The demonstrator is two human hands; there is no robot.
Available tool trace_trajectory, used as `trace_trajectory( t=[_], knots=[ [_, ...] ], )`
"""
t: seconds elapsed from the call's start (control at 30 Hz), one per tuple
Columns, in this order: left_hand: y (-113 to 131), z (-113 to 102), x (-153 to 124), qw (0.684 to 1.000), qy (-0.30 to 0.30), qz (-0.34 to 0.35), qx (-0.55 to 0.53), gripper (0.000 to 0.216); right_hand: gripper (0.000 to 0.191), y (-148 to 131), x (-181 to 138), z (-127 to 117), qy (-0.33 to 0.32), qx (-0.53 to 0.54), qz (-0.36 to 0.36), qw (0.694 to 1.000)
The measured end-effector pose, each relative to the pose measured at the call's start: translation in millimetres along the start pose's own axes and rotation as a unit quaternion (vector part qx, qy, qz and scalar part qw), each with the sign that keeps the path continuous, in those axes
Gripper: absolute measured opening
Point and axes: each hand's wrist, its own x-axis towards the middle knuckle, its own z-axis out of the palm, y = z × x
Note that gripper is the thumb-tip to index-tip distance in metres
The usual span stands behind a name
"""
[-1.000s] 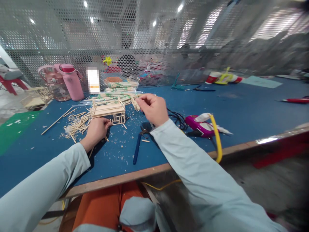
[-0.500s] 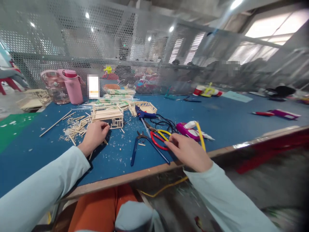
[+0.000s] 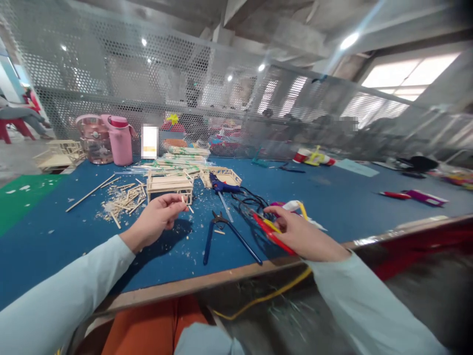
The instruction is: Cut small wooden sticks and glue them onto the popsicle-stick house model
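Note:
My left hand [image 3: 157, 219] is raised above the mat, thumb and fingers pinching a short wooden stick [image 3: 189, 206]. Behind it stands a small frame built of wooden sticks [image 3: 170, 183]. In my right hand [image 3: 303, 231] is a pair of scissors [image 3: 271, 231] with red and yellow handles, lifted off the table; its blades are blurred. Between the hands lie splayed pliers [image 3: 219, 217] with blue handles, a cut stick piece beside them. A blue glue gun [image 3: 223, 186] with a clear glue stick rests just behind.
Loose stick pieces [image 3: 127, 199] and crumbs lie to the left. At the back are a pink bottle [image 3: 121, 143], bundled sticks [image 3: 185, 160] and a second stick frame [image 3: 231, 176]. Black cord [image 3: 249, 199] and a purple-white tool [image 3: 291, 205] lie near my right hand.
My left hand has risen from the mat and moved right, a short stick now in its fingers. My right hand has picked up the scissors and shifted right.

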Motion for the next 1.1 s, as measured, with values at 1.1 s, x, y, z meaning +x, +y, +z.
trace_trajectory(
  t=[1.1],
  knots=[
    [4.2,7.3,-18.6,0.967,0.028,0.121,0.221,0.038,0.034,-142.5,4.3,81.6,0.079,0.583,-0.164,0.792]
  ],
)
